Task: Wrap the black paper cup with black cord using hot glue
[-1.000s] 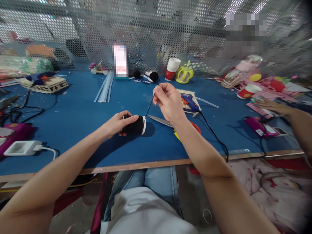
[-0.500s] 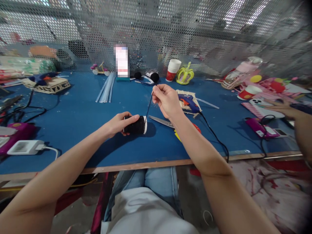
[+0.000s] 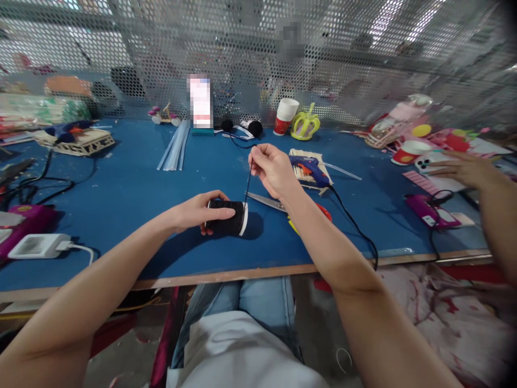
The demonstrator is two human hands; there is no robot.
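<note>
The black-wrapped cylinder [image 3: 228,227] lay sideways in the left hand [image 3: 197,211], fingers clamped around its body, white rim projecting beyond the thumb. The right hand's [image 3: 275,171] fingers were pinched together on a black cord [image 3: 247,183] rising from beside that rim. The cylinder partly hid the left fingers; its contact with the counter [image 3: 121,188] could not be determined.
</note>
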